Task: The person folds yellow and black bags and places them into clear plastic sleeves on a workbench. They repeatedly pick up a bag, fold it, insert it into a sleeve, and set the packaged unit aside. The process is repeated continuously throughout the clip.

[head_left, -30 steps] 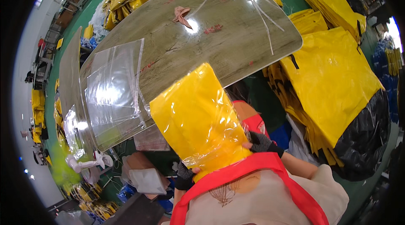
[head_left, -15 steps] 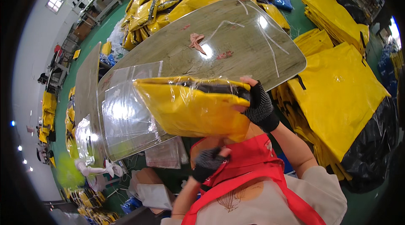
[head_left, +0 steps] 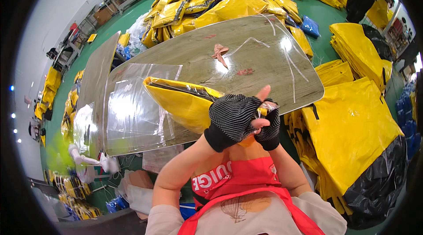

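Observation:
A folded yellow sheet package [head_left: 180,105] with a black band, wrapped in clear plastic film, is held over the near edge of the table. My left hand [head_left: 233,118], in a dark fingerless glove with light ribs, is closed at the package's right end. Against it is my right hand [head_left: 270,125], gloved alike and closed on the same end. A bit of yellow and shiny film shows between the two hands. The gloves hide most of that end. Flat clear plastic bags [head_left: 128,107] lie on the table to the left of the package.
A wood-patterned table [head_left: 185,52] carries a pinkish cloth scrap [head_left: 220,53] and white strips [head_left: 291,76]. Wrapped yellow packages [head_left: 211,6] are heaped behind it. Stacked folded yellow sheets [head_left: 352,125] and black plastic [head_left: 379,186] are on the right. A white fan [head_left: 86,162] stands at left.
My left hand has come up from beside the apron to the package's right end, meeting my right hand. The package's right end has drawn in behind the gloves.

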`<state>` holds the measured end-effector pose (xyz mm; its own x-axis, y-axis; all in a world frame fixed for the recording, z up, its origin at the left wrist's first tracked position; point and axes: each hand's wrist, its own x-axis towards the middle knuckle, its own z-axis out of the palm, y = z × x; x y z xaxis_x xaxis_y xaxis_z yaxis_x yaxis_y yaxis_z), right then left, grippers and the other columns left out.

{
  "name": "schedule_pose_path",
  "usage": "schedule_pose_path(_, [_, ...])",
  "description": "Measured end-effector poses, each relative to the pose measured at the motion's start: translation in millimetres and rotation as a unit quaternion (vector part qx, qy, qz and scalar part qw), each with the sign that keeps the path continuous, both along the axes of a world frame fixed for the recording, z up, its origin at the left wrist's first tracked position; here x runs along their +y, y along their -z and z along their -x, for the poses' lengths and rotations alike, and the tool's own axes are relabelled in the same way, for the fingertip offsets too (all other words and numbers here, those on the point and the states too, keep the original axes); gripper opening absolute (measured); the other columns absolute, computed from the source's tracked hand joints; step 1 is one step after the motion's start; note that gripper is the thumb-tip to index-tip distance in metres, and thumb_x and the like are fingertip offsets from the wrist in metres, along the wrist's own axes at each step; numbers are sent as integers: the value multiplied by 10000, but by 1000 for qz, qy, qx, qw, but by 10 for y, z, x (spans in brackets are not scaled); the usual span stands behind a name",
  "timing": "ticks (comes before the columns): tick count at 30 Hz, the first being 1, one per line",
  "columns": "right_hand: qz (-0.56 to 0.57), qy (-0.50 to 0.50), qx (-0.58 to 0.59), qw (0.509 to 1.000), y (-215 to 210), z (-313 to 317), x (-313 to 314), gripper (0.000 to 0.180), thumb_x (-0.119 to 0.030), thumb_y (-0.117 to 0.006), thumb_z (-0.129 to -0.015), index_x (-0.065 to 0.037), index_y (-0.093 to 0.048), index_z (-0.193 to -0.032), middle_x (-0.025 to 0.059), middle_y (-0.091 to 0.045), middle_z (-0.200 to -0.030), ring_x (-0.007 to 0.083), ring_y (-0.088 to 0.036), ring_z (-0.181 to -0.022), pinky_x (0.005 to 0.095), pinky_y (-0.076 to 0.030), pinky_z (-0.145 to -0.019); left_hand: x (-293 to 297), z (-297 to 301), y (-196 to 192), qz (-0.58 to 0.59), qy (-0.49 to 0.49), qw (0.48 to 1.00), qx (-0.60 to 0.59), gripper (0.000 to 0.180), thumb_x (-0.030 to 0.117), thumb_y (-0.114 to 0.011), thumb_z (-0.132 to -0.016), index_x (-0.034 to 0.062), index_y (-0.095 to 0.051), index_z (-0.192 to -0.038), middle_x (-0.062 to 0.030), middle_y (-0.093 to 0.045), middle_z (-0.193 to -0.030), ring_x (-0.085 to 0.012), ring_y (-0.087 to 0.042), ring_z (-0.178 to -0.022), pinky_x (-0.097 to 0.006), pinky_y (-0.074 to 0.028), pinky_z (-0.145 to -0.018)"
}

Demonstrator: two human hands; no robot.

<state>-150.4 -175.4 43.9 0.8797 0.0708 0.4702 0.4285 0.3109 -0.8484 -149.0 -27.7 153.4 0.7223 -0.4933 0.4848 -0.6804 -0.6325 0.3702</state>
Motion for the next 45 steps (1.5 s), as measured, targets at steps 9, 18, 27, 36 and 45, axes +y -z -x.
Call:
schedule_pose_path(9, [-144,198,170,954,538,-664,-77,338,-353,-498,-958,-31,-492,-1062,38,-539,-935,104,-504,-849,249,-434,-775,814,463,1734,554,-278,762,187,599,380,-584,-891,-6,-396,-1309,-104,-506,-1249,-215,-474,-1162,-331,-362,-1001])
schedule_pose_path(18, [-359,-147,395,833,551,40,135,560,-318,-610,-893,-36,-395,-1326,103,-502,-1290,217,-508,-1147,359,-429,-963,167,804,1980,271,-158,920,234,519,241,-743,-760,24,-537,-1184,-111,-611,-1164,-223,-598,-1033,-339,-491,-855])
schedule_pose_path(27, [-180,-4,332,926,715,184,171,483,-131,-602,-889,-37,-409,-1322,88,-547,-1213,209,-541,-1088,322,-437,-935,-26,975,1704,599,-170,643,445,442,134,-664,-837,-7,-503,-1223,-99,-601,-1139,-192,-590,-1016,-284,-459,-878])
schedule_pose_path(36, [10,-38,187,982,-156,-182,-375,454,-171,-719,-804,-30,-529,-1191,57,-607,-1068,152,-574,-936,287,-465,-844,52,940,235,164,-38,980,103,295,305,-696,-813,85,-671,-1008,-148,-651,-987,-286,-638,-910,-367,-488,-839])
schedule_pose_path(45, [331,114,-193,917,-1468,-290,-600,876,-497,-780,-655,-16,-446,-1306,129,-592,-1120,245,-567,-1040,346,-433,-919,856,67,-575,-44,-129,979,-150,873,452,-840,-539,89,-495,-1253,-131,-631,-1043,-301,-635,-886,-382,-504,-745])
